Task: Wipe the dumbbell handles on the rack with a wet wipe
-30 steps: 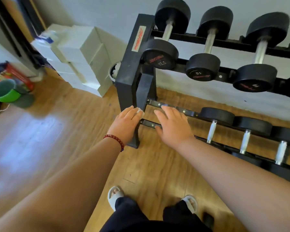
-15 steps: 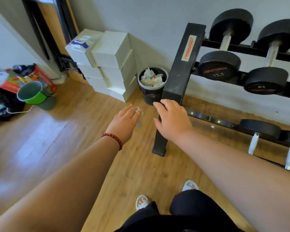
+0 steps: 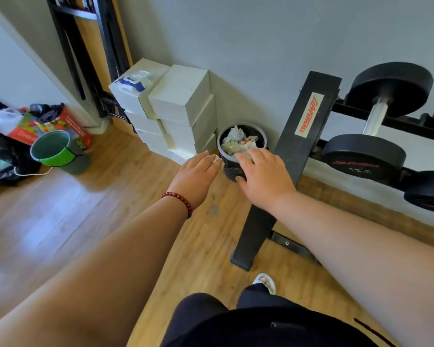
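Observation:
My left hand [image 3: 196, 176], with a red bead bracelet on the wrist, reaches toward a small black trash bin [image 3: 229, 171] and holds a crumpled white wet wipe [image 3: 218, 160] under its fingertips, just left of the bin's rim. My right hand [image 3: 263, 176] hovers flat and empty over the bin's front right edge. The bin is filled with used wipes. The black dumbbell rack [image 3: 303, 126] stands to the right. On it lies a 12.5 dumbbell [image 3: 363, 156] with a chrome handle [image 3: 376, 118].
Stacked white boxes [image 3: 181, 96] stand against the wall left of the bin, with a wipes pack [image 3: 133, 81] on top. A green bucket [image 3: 53, 151] and a red box [image 3: 68, 123] lie at far left. My feet are on the wooden floor by the rack's leg.
My view and both hands have swung left from the rack's lower rail to the trash bin. The left hand still holds the wipe.

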